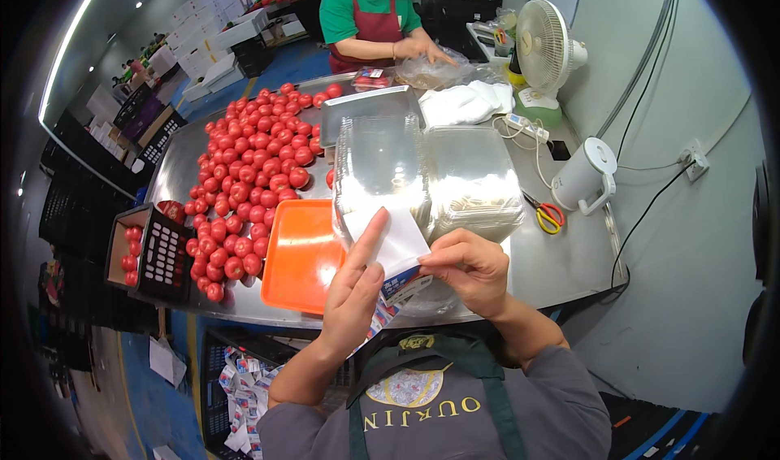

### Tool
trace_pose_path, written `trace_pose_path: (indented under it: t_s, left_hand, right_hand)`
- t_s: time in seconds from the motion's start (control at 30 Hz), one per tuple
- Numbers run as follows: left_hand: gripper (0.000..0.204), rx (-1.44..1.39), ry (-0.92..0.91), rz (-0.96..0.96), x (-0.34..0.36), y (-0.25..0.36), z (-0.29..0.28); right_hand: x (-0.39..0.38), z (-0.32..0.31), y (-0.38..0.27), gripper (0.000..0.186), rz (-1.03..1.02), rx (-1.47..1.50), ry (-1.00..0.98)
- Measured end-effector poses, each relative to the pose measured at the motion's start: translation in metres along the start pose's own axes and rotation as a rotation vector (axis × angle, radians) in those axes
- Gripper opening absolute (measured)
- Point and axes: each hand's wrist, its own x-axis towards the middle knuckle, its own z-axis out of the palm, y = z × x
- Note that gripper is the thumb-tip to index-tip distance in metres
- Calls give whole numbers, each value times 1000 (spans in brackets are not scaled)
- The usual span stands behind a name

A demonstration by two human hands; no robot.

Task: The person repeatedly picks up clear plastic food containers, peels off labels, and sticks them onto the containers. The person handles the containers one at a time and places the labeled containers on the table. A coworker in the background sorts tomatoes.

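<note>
My left hand (353, 297) holds a white label sheet (388, 239), index finger stretched along it and thumb raised. My right hand (467, 269) pinches its right corner beside a blue printed label (405, 284); a strip of printed labels hangs below. Behind the sheet stand two stacks of clear plastic clamshells (378, 155) (475, 175). An orange tray (294, 257) lies to the left, next to a large spread of red tomatoes (244, 167).
A black crate (162, 257), metal tray (341, 120), scissors (549, 216), kettle (581, 175), fan (543, 49) and white cloths (465, 102) occupy the steel table (585, 265). A co-worker (366, 33) handles plastic bags across it. A crate of label scraps (244, 391) is below.
</note>
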Motion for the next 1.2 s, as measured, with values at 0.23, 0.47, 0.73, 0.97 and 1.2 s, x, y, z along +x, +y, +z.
trace_pose_path:
  t_s: [0.23,0.47,0.73,0.97,1.2]
  left_hand:
    - [66,97,261,192,9,-1,7]
    - [69,398,129,165,-1,9,-9]
    - [98,22,401,453,8,10,-9]
    - [85,225,431,514,2,31,-15]
    - [14,434,117,332,-11,26,-19]
  right_hand:
    - [8,-39,-24,9,-589,-71,-197]
    - [92,-124,35,16,542,339,32]
    - [64,-92,-33,12,-168,647,-319]
    - [101,-131,35,17,473,190,90]
    - [115,-135,64,30,644,-7,-124]
